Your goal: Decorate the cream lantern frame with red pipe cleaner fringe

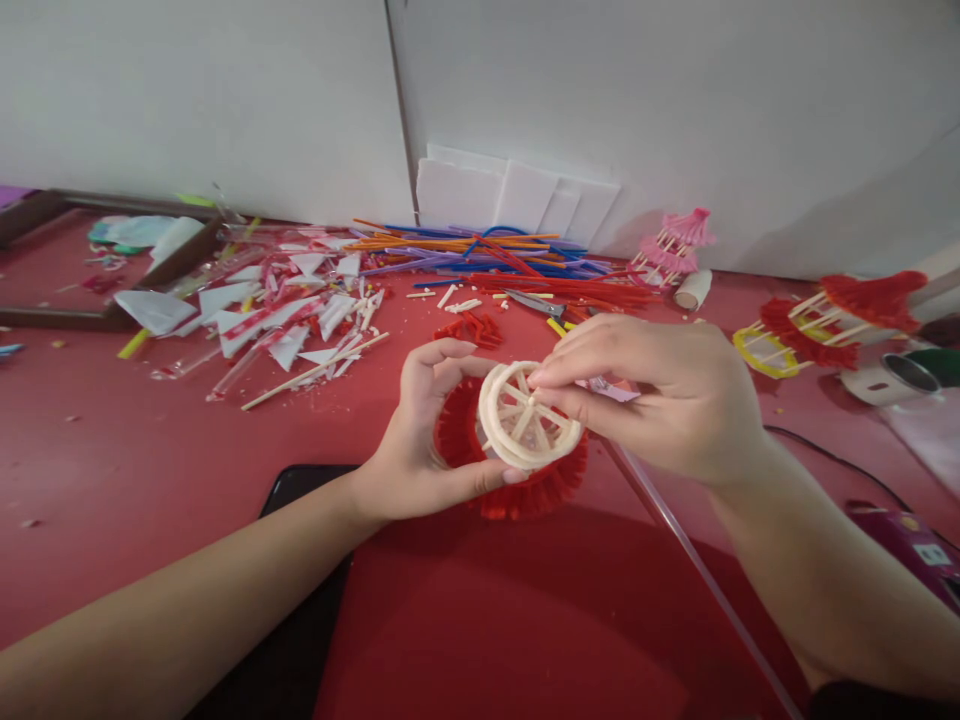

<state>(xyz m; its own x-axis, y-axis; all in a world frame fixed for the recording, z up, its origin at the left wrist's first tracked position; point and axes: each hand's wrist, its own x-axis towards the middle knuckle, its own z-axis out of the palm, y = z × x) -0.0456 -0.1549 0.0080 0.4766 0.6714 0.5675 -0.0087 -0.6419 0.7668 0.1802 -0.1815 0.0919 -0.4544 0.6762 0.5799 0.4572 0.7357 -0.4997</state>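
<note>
A small craft model is in my hands, with a cream spoked wheel (pixel 517 443) at its upper end and a red pleated ruffle (pixel 517 497) below. My left hand (pixel 431 440) curls round its left side, with the thumb against the wheel's rim. Above the wheel, my right hand (pixel 652 385) pinches with thumb and forefinger close to the central hub. Those fingertips hide part of the spokes, so any small piece between them cannot be made out. The inside of the model is mostly hidden by the wheel and ruffle.
Scraps of paper and plastic (pixel 277 320) litter the back left beside a dark tray (pixel 112 318). Coloured pipe cleaners (pixel 480 250), scissors (pixel 532 303) and white boards (pixel 517 195) lie behind. Pink (pixel 671 245) and red (pixel 832 320) models stand right. A dark device (pixel 277 620) is under my left arm.
</note>
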